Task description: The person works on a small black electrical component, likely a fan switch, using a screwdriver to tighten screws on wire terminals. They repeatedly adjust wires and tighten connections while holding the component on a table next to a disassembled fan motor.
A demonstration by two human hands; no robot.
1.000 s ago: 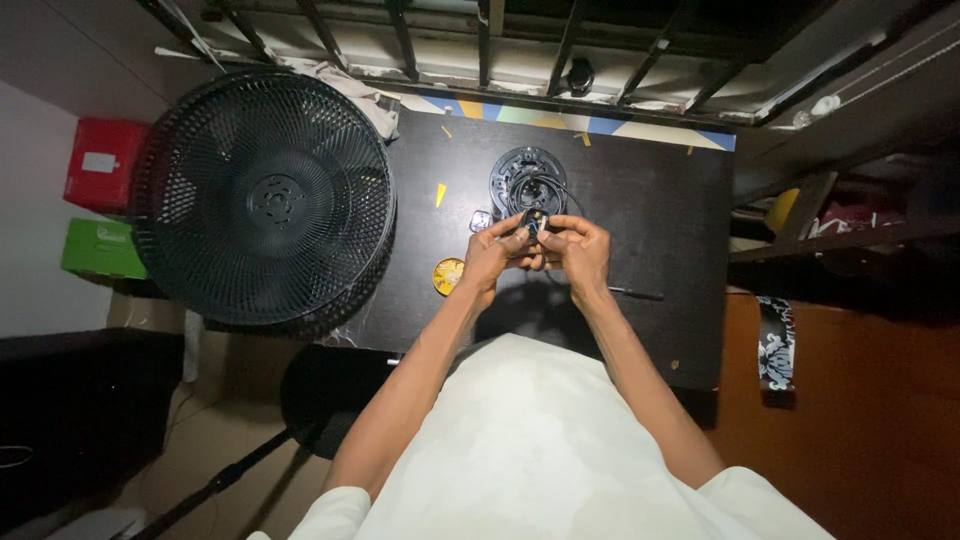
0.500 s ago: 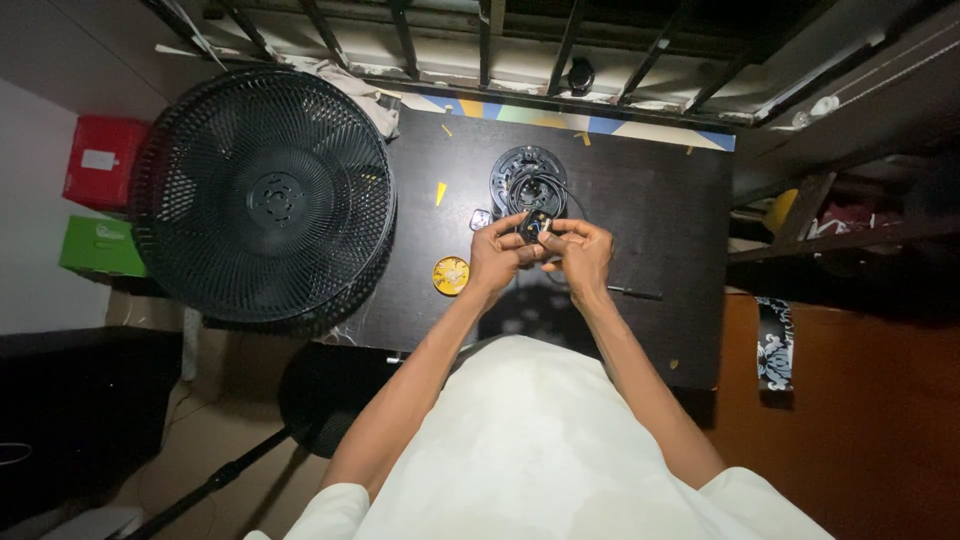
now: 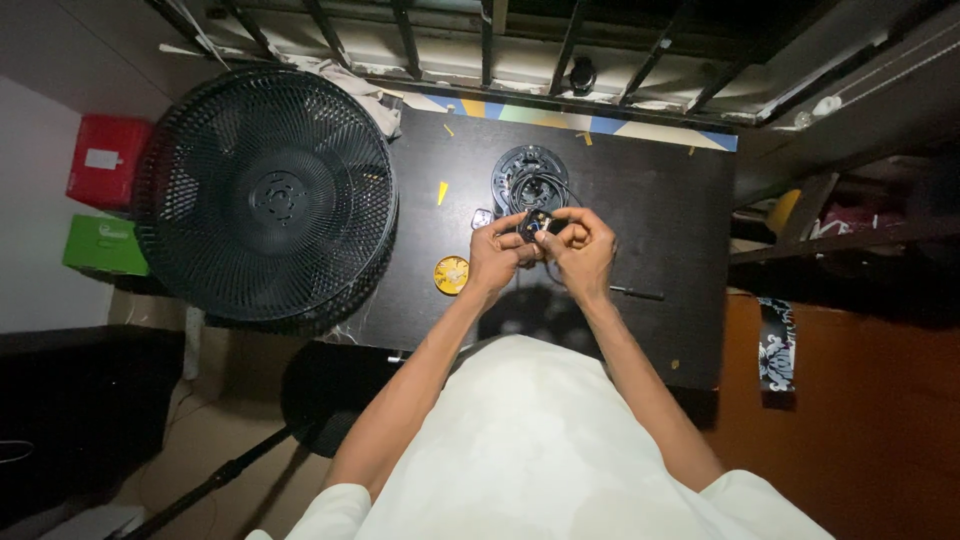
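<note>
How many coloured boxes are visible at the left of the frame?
2: a red box by the wall, and a green box just below it, both beside the fan. Others may be hidden.

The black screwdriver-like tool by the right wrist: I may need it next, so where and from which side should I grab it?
Probably by the thicker end of the black tool, from above. It lies flat on the dark table, pointing sideways, clear of other things, just beside the right hand.

small black part [image 3: 540, 224] between fingertips

Black fan cage [image 3: 268, 195]; red box [image 3: 108, 160]; green box [image 3: 105, 244]; yellow disc [image 3: 451, 274].
</note>
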